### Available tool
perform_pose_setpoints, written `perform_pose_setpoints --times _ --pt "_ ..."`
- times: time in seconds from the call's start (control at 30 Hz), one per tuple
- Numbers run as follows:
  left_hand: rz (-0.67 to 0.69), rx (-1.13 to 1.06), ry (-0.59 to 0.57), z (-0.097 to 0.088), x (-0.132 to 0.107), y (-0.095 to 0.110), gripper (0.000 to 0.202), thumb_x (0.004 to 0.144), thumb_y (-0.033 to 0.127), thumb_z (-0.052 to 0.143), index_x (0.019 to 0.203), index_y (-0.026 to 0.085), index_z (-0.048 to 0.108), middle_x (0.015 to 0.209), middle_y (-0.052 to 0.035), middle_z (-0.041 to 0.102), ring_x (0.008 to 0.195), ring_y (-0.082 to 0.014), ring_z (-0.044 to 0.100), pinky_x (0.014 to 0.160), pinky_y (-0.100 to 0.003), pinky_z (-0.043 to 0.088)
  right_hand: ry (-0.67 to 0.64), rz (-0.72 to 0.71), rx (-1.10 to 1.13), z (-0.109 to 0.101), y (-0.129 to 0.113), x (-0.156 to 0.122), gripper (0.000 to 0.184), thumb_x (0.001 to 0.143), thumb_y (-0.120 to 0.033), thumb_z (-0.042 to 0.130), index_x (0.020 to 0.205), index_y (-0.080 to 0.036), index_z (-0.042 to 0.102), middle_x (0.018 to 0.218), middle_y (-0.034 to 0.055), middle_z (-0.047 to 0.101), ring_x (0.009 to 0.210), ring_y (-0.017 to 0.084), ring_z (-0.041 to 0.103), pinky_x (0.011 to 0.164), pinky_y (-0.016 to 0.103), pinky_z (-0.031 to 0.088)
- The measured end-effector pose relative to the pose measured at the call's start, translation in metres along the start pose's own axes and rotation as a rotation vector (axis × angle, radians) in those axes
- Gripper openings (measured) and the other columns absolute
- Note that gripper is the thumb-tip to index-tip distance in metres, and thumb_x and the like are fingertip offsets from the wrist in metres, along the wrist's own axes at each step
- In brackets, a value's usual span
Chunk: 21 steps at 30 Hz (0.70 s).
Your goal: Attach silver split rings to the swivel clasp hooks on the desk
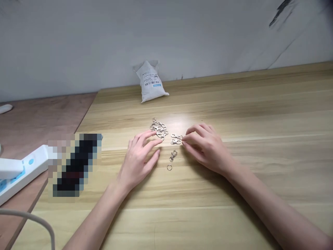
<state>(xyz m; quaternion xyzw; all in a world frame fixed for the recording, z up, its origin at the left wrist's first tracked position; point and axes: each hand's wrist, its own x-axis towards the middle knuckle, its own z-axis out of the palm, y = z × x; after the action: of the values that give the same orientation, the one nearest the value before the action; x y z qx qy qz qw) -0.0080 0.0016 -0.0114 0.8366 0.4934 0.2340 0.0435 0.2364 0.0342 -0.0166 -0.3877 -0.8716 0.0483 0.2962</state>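
Observation:
My right hand (206, 147) has its thumb and index fingertip brought together at the ring end of a silver swivel clasp (176, 135) lying on the table. Just below that one is a second swivel clasp (175, 142), close to the same fingertips. My left hand (142, 154) is open, its fingers apart and holding nothing. Its fingertips hover at the near edge of a pile of silver swivel clasps with rings (157, 127) and partly cover it. Between my hands lie another clasp with a ring (173, 155) and, nearer to me, a loose split ring (169, 167).
A white plastic packet with a barcode label (153, 83) stands near the wall (208, 38). Left of my hands lies a dark, pixelated object (78, 165). A white power strip (33, 163) and a grey cable (39, 219) are at the left edge.

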Motion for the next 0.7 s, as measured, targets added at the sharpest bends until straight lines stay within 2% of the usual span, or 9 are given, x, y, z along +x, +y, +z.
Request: perform_pose_setpoints --times 0.13,0.27,0.37,0.57,0.7 --pt "0.101 0.085 0.021 0.007 0.015 0.010 0.029 0.091 0.022 0.058 0.120 0.025 0.061 0.133 -0.0106 0.056 0.127 -0.0288 0.048 0.100 -0.049 0.042 -0.051 0.010 -0.099 0.005 -0.001 0.002 0.017 0.093 -0.022 0.052 0.100 -0.019 0.067 0.100 0.0104 0.063 0.095 0.024 0.053 0.083 0.039 0.040" --pt "0.236 0.209 0.075 0.015 0.031 0.014 0.012 0.091 0.020 0.058 0.095 0.024 0.069 0.122 -0.0068 0.065 0.122 -0.0271 0.055 0.104 -0.050 0.039 -0.039 -0.021 -0.148 0.010 -0.007 0.003 0.020 0.096 -0.023 0.050 0.097 -0.022 0.070 0.100 0.0098 0.064 0.093 0.023 0.053 0.083 0.038 0.039" --pt "0.298 0.248 0.091 0.018 0.034 0.012 0.012 0.092 0.018 0.057 0.091 0.022 0.068 0.112 -0.0042 0.070 0.117 -0.0252 0.058 0.105 -0.048 0.039 -0.025 -0.035 -0.158 0.012 -0.009 0.003 0.021 0.096 -0.025 0.050 0.094 -0.022 0.071 0.098 0.0096 0.064 0.092 0.022 0.053 0.083 0.038 0.039" --pt "0.325 0.262 0.101 0.019 0.033 0.006 0.016 0.094 0.014 0.053 0.084 0.018 0.065 0.094 -0.0022 0.072 0.103 -0.0211 0.063 0.104 -0.045 0.038 -0.012 -0.061 -0.181 0.013 -0.011 0.004 0.021 0.096 -0.024 0.051 0.090 -0.020 0.070 0.097 0.0085 0.064 0.092 0.022 0.054 0.086 0.037 0.038" --pt "0.305 0.212 0.089 0.019 0.035 0.005 0.015 0.092 0.014 0.055 0.082 0.019 0.065 0.091 -0.0021 0.072 0.099 -0.0202 0.063 0.102 -0.044 0.040 0.008 -0.090 -0.221 0.014 -0.011 0.003 0.021 0.096 -0.019 0.048 0.088 -0.020 0.067 0.094 0.0071 0.065 0.090 0.021 0.053 0.087 0.037 0.037"
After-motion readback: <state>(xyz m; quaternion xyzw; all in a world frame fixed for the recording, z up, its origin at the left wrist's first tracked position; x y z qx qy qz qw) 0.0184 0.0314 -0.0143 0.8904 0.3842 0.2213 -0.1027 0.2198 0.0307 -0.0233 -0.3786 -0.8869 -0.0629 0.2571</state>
